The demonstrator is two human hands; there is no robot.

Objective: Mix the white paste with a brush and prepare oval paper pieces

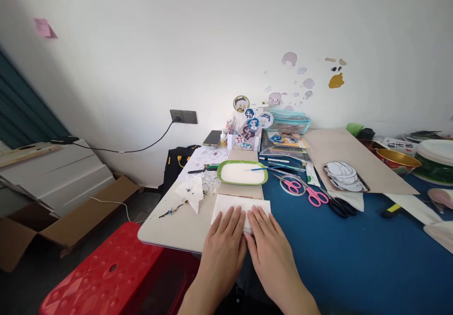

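Observation:
Side by side at the table's front edge, my left hand [225, 244] and my right hand [268, 246] lie palm down on a white sheet [244, 202]. The fingers of both are stretched out and rest flat on it, and neither grips anything. My hands cover the sheet's lower part. Just beyond it sits a green-rimmed dish [242, 172] with a white filling, and a blue brush [265, 168] lies across its right side. Crumpled white tissue [191, 192] with dark specks is left of the sheet.
Pink-handled scissors [316, 196], black-handled scissors [341, 207] and a stack of paper cutouts [343, 176] lie to the right. A phone [213, 138] is at the back. A red stool [106, 268] stands at the lower left, near cardboard boxes [88, 209].

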